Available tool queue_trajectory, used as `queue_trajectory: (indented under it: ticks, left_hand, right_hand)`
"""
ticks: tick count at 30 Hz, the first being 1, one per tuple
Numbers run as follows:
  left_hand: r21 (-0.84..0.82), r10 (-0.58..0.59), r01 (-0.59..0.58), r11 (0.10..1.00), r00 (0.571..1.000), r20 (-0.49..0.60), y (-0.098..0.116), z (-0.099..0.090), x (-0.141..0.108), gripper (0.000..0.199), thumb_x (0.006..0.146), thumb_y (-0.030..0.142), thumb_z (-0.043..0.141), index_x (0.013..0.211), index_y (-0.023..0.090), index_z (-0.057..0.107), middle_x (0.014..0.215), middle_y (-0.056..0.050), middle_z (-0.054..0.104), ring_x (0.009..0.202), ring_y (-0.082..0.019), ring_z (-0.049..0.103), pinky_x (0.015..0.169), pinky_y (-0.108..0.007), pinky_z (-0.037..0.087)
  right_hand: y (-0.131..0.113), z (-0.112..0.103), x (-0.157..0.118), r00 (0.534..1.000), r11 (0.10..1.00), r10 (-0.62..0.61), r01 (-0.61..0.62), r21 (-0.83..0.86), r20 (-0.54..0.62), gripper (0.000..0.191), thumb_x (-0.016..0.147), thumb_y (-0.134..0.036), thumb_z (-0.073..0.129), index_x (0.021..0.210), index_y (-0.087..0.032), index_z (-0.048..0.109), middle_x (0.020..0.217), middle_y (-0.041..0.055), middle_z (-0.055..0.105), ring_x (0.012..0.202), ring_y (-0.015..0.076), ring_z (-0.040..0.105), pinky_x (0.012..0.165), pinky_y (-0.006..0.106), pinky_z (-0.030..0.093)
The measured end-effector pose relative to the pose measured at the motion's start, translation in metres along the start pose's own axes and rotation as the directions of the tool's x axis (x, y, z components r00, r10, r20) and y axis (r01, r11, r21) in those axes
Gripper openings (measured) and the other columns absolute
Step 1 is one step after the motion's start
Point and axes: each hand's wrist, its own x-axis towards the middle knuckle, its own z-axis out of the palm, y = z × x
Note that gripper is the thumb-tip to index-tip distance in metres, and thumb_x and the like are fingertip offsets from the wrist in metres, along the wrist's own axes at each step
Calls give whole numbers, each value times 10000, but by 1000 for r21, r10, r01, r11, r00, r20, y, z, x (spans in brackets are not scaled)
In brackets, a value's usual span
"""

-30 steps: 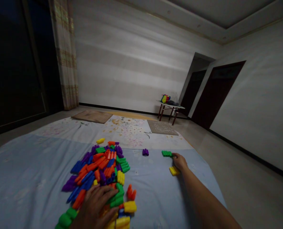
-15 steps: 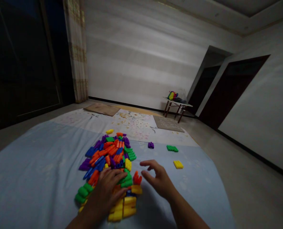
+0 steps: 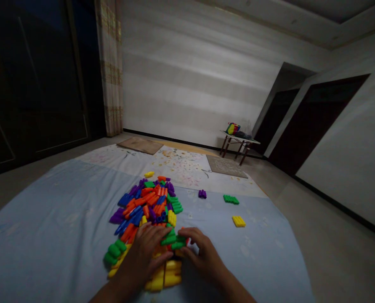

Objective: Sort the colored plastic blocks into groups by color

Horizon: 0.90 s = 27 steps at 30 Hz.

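A long pile of plastic bullet-shaped building blocks [image 3: 149, 202] in orange, blue, purple, green and yellow lies on the bed sheet. My left hand [image 3: 149, 248] rests over the near part of the pile, fingers stretched out and thumb apart, beside green blocks. Opposite it, my right hand [image 3: 203, 252] has its thumb and fingers closed around a green block [image 3: 178, 243] at the pile's right edge. A bit of red shows by those fingertips. Yellow blocks [image 3: 172, 273] lie below the hands, partly covered by my left hand.
Apart from the pile, a purple block [image 3: 202, 194], a green block [image 3: 231, 199] and a yellow block [image 3: 238, 221] lie to the right. Two mats [image 3: 139, 145] are at the bed's far edge. Beyond stands a small table [image 3: 253, 141] with a colourful bag [image 3: 233, 128].
My right hand has moved left to the pile, and its fingers have closed on a green block. My left hand stays over the near blocks. The view has shifted slightly.
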Motion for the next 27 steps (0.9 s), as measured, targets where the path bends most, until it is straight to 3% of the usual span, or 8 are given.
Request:
queue_trajectory:
  ticks: [10,14,18,22,27]
  left_hand:
    - [38,1,-1,999,1000,-7,-1,-5,4,350,814,441,533,1122,284,587,1022,-7,693,979,-168,615,974,-374,403]
    - [65,-48,48,997,999,-12,-12,1,-1,371,819,442,524,1153,286,570,1075,-15,679,1037,-182,591,997,-405,376]
    - [81,-18,22,996,998,-53,-15,5,-1,389,795,463,549,1146,298,574,1055,7,689,1007,-178,605,986,-391,391]
    - [79,19,-11,997,995,-102,-14,5,1,400,762,495,575,1115,308,595,1004,27,702,972,-173,618,944,-343,431]
    - [143,67,-44,989,985,-162,-24,10,-1,437,757,535,557,1140,326,577,1003,38,707,932,-173,637,877,-324,473]
  right_hand:
    - [10,-9,-1,999,998,-48,49,-36,16,354,858,-226,539,1209,-268,526,1122,74,595,1055,189,545,917,341,452]
    - [27,-26,0,984,982,51,-80,-168,-169,292,838,-251,563,1130,-236,573,1070,83,606,1021,210,549,900,372,441]
    - [52,-39,-2,917,890,189,-311,-333,-351,227,780,-275,628,995,-204,629,969,81,640,944,241,564,868,401,422]
    - [64,-43,-5,883,800,318,-446,-401,-346,242,712,-274,676,945,-217,646,934,61,649,918,251,568,849,385,409]
    - [60,-44,-4,863,776,332,-480,-410,-381,251,721,-261,643,967,-212,634,944,59,640,910,234,568,819,339,405]
